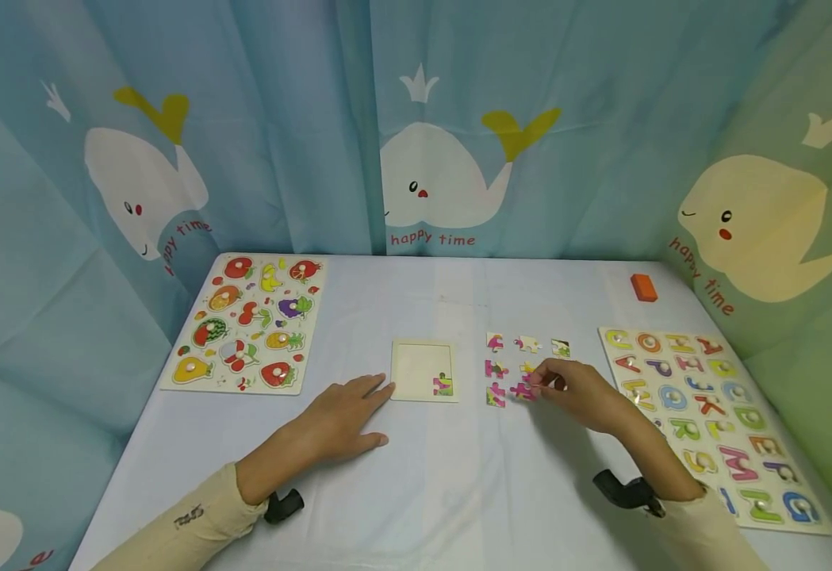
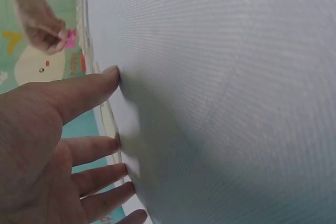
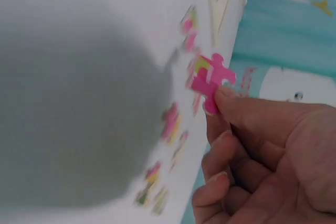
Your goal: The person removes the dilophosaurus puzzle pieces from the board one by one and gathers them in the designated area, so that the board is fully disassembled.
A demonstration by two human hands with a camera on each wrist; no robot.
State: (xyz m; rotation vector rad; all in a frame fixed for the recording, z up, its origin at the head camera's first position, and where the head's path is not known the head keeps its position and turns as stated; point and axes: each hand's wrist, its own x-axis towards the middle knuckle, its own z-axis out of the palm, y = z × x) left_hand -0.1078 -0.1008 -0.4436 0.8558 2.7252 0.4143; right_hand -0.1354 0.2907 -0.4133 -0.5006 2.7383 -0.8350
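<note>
My right hand (image 1: pixel 581 394) pinches a pink jigsaw piece (image 3: pixel 214 80) between thumb and index finger, raised off the table in the right wrist view. Several other jigsaw pieces (image 1: pixel 496 394) lie in loose rows beneath and left of that hand. My left hand (image 1: pixel 340 419) rests with fingers spread, its fingertips at the left edge of a square puzzle tray (image 1: pixel 416 365). One piece (image 1: pixel 443 385) sits in the tray's lower right corner. In the left wrist view, the left thumb and fingers (image 2: pixel 92 95) look straight and hold nothing.
A fruit puzzle board (image 1: pixel 244 325) lies at the back left. On the right lies an alphabet puzzle board (image 1: pixel 708 428), partly under my right forearm. An orange block (image 1: pixel 643 288) stands near the back right corner. Whale-printed curtains (image 1: pixel 301 135) close off the back and sides.
</note>
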